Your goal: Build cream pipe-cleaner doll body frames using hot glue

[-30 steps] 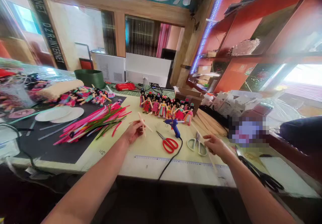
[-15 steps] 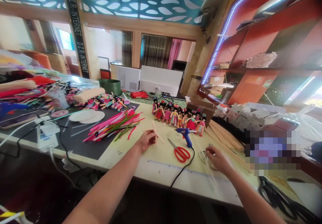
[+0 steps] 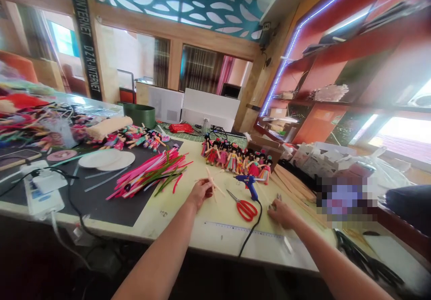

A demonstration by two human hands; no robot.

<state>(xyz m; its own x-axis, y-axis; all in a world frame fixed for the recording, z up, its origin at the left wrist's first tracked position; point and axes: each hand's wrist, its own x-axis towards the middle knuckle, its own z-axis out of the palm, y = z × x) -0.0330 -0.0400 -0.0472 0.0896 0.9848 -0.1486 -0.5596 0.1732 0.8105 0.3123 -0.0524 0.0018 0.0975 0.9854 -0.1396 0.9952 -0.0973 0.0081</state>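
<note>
Pinched in my left hand (image 3: 202, 189) are pale beige fuzzy stems (image 3: 210, 178), crossed like a small stick figure. My right hand (image 3: 282, 213) is lowered to the table on the right, fingers curled over a small greyish item. A metal tip (image 3: 279, 196) pokes out beside those fingers; the rest is hidden, so its kind is unclear. Between my hands lie red-handled scissors (image 3: 247, 210) and a blue hot glue gun (image 3: 248, 186), its black cord running to the front edge. A clear ruler (image 3: 242, 229) lies in front of the scissors.
Several finished dolls (image 3: 232, 156) stand behind the glue gun. Pink, red and green pipe cleaners (image 3: 148, 174) lie left on a dark mat, near white discs (image 3: 107, 160) and a power strip (image 3: 42, 192). Beige strips (image 3: 296, 192) and plastic bags (image 3: 350, 163) are at right.
My view has turned slightly right. My right hand has come down onto the small item, with its fingers closing there. My left hand still holds the beige stems, tilted a little differently.
</note>
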